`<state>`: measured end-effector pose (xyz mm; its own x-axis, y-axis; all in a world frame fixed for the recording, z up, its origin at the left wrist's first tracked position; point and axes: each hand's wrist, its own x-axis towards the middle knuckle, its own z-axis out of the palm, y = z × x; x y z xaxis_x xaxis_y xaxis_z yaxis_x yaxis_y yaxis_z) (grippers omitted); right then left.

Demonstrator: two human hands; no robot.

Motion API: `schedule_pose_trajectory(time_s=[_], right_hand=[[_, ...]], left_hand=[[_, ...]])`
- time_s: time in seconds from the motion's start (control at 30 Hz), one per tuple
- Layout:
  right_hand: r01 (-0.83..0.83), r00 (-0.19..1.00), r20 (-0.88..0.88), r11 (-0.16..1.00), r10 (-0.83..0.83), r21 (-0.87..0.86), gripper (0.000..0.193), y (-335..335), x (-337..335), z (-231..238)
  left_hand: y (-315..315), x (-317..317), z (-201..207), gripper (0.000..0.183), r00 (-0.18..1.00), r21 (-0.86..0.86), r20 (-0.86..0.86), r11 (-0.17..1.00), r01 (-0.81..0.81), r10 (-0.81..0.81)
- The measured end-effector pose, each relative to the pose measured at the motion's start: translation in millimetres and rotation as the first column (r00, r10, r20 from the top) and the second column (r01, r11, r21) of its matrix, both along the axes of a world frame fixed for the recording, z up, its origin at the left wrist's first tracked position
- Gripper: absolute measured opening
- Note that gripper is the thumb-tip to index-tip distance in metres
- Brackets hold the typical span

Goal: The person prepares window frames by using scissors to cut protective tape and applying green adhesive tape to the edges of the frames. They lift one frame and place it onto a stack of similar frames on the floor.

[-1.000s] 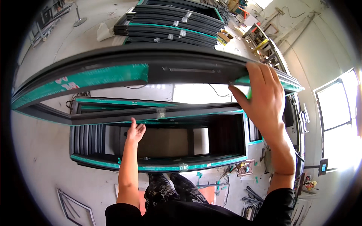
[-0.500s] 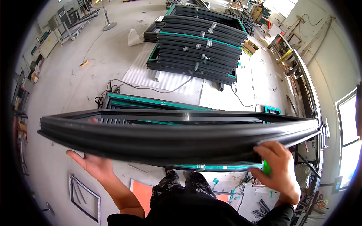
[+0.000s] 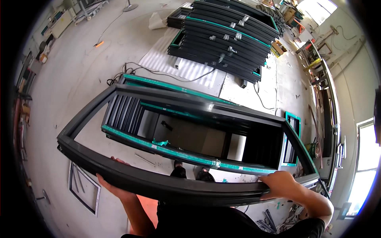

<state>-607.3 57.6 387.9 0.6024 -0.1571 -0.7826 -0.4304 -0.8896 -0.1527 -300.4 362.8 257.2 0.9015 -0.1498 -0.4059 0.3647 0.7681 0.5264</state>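
Concrete floor (image 3: 79, 79) spreads under everything, pale and scuffed. Against it, the dark window frame (image 3: 158, 184) I carry is my landmark: a big rectangular frame held roughly level in front of my waist, its near rail bowed by the lens, its far rail crossing the middle of the view. Beyond the frame's far rail lies a stack of dark frames (image 3: 226, 35) with teal edging, on a ribbed white sheet (image 3: 174, 63); the stack's far end runs out of clear sight near the rim. Straight below the frame, seen through its opening, sits a second pile of frames (image 3: 166, 127) with teal tape, partly masked by the rails I hold. Right of the frame a small teal-edged frame (image 3: 291, 139) lies on the floor, half hidden behind the frame's right end. Below the frame's left corner a thin pale-edged frame (image 3: 83, 186) lies flat.

My left hand (image 3: 113, 186) cups the near rail from underneath, grip clenched on the frame; only fingertips and palm edge show, the rest is behind the rail. My right hand (image 3: 279, 184) wraps over the near rail's right end, also grasping it, fingers hidden on the far side. My shoes (image 3: 190, 173) peek through the opening.
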Motion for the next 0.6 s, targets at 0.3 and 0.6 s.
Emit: schedule_pose_trajectory(time_s=[0.3, 0.6], right_hand=[[-0.164, 0.938, -0.297, 0.983, 0.181, 0.083, 0.064, 16, -1, -75], [-0.078, 0.977, -0.181, 0.982, 0.109, 0.17, 0.052, 50, -27, -155]], left_hand=[[15, 12, -68, 0.064, 0.979, 0.004, 0.178, 0.995, 0.102, -0.101], [50, 11, -151, 0.064, 0.995, 0.033, -0.048, 0.996, 0.086, -0.084]])
